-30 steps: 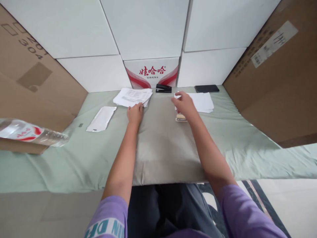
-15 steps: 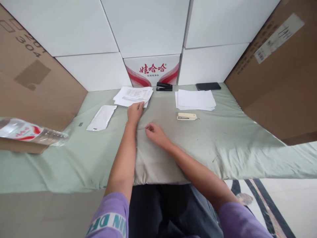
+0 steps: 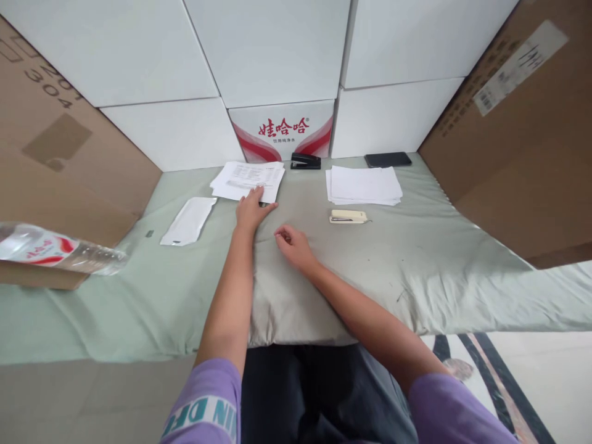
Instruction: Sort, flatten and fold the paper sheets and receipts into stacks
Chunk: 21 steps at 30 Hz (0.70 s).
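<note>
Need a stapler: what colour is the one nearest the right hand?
Cream stapler, head view.

The printed paper stack (image 3: 247, 179) is a loose sheaf of white sheets with small dark print on the top page. It lies flat on the pale green cloth (image 3: 416, 259), far from the person and left of centre, just in front of the red-and-white printed box (image 3: 282, 131). The sheets are slightly fanned and skewed, so their edges do not line up, and the near right corner points toward the person. The left hand (image 3: 250, 211) rests palm down on the cloth, with its fingertips (image 3: 256, 192) lying on the near edge of the stack. The right hand (image 3: 293, 245), loosely curled and holding nothing, lies on the cloth well short of the sheets.
</note>
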Each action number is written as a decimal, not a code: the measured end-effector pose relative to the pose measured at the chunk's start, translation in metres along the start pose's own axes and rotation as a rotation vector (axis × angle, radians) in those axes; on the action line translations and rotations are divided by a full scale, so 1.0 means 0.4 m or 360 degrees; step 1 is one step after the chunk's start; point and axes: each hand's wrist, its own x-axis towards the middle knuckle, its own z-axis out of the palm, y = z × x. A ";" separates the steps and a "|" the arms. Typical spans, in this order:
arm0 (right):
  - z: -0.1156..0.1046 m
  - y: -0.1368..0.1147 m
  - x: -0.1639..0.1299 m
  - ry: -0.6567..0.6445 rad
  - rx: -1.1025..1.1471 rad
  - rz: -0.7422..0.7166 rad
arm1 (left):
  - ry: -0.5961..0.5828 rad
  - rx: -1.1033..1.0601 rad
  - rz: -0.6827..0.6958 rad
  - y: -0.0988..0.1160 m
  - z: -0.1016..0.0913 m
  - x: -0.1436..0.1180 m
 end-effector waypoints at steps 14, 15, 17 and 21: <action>0.005 0.017 0.003 0.0000 0.0046 -0.0013 | 0.0315 -0.0009 0.0161 0.028 -0.027 0.005; 0.005 0.017 0.004 0.0000 0.0050 -0.0010 | 0.0352 -0.0033 0.0157 0.027 -0.028 0.007; 0.004 0.017 0.004 -0.0002 0.0056 -0.0006 | 0.0431 -0.0083 0.0127 0.024 -0.033 0.011; 0.002 0.013 0.004 -0.0005 0.0092 -0.0023 | 0.0484 -0.0199 0.0165 0.034 -0.047 0.009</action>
